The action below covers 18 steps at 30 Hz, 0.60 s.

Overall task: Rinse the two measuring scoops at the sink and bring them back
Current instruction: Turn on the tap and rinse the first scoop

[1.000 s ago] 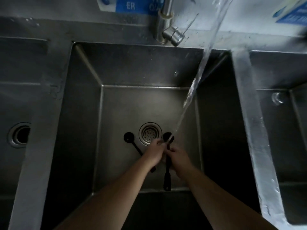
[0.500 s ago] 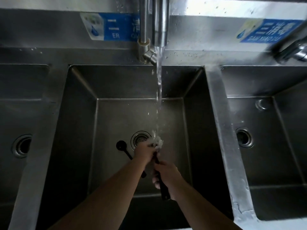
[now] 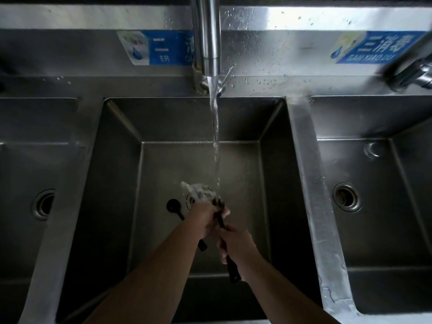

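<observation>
Steel basins surround you; in the middle sink (image 3: 121,183) one scoop (image 3: 174,206) lies loose beside the drain. Your left hand (image 3: 203,218) now rubs the second scoop (image 3: 222,220) under the stream (image 3: 215,127), now centred, while right hand (image 3: 236,242) fingers clench its handle; rinsing is underway.

Dim overall; glare on backsplash (image 3: 304,17); basin (image 3: 121,183) shadowed; wide-angle edge bending

Black scoops (image 3: 173,205); grey steel sink (image 3: 121,183); blue-white labels (image 3: 161,47).
</observation>
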{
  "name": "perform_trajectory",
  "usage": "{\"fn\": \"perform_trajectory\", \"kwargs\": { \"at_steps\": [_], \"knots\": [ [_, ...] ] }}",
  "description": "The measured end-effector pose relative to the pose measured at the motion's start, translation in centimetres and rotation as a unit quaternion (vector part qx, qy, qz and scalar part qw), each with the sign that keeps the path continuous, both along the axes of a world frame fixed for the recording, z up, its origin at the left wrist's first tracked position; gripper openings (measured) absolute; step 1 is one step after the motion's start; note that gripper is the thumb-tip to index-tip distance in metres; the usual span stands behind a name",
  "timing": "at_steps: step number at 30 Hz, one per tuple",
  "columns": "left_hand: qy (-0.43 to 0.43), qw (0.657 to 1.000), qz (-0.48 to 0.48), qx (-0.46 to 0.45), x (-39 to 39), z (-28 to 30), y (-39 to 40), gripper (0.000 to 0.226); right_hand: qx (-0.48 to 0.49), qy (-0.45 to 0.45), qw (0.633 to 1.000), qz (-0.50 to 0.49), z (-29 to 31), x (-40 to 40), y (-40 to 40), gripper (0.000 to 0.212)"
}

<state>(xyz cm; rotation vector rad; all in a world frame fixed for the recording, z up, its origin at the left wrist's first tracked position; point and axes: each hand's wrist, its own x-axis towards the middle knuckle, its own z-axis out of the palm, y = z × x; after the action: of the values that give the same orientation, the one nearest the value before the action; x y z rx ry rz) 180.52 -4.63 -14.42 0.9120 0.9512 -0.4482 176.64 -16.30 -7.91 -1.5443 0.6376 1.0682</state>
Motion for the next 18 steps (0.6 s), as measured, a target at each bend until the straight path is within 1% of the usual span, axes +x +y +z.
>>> {"fn": "perform_trajectory", "kwargs": {
  "at_steps": [2, 4, 5, 6, 7, 10, 12, 14, 16, 18],
  "knots": [
    [0.012, 1.0, -0.015, 0.018, 0.0, 0.1, 0.0, 0.01, -0.025, -0.032, 0.999, 0.023, 0.2, 0.1, -0.3, 0.023],
    [0.013, 0.994, -0.064, 0.084, 0.2, 0.2, -0.1, 0.005, -0.043, -0.064, 0.996, 0.039, 0.2, 0.3, -0.6, 0.025],
    [0.012, 0.99, -0.076, 0.118, 0.1, 0.3, -0.3, 0.005, -0.054, -0.077, 0.994, 0.051, 0.2, 0.5, -0.7, 0.025],
    [0.012, 0.989, -0.071, 0.131, 0.1, 0.4, -0.3, 0.004, -0.059, -0.082, 0.993, 0.061, 0.3, 0.6, -0.8, 0.025],
    [0.013, 0.992, -0.047, 0.114, 0.1, 0.6, -0.3, 0.007, -0.05, -0.075, 0.994, 0.063, 0.3, 0.6, -0.7, 0.025],
    [-0.013, 0.999, 0.036, -0.03, 0.0, 1.6, -0.3, 0.015, 0.018, -0.018, 1.0, 0.017, 0.4, 0.9, -0.6, 0.022],
    [-0.021, 0.996, 0.038, -0.079, -0.2, 2.4, -0.6, 0.02, 0.058, -0.002, 0.998, -0.02, 0.4, 1.1, -0.7, 0.024],
    [-0.022, 0.997, 0.001, -0.077, -0.8, 3.2, -0.8, 0.027, 0.086, -0.007, 0.996, -0.035, 0.3, 1.3, -0.9, 0.025],
    [-0.041, 0.995, -0.073, -0.058, -1.3, 3.8, -0.7, 0.035, 0.11, -0.008, 0.993, -0.046, 0.3, 1.7, -0.8, 0.026],
    [-0.065, 0.991, -0.102, -0.051, -1.4, 4.3, 0.0, 0.039, 0.137, -0.006, 0.989, -0.051, 0.3, 2.5, -0.5, 0.026]
  ]
}}
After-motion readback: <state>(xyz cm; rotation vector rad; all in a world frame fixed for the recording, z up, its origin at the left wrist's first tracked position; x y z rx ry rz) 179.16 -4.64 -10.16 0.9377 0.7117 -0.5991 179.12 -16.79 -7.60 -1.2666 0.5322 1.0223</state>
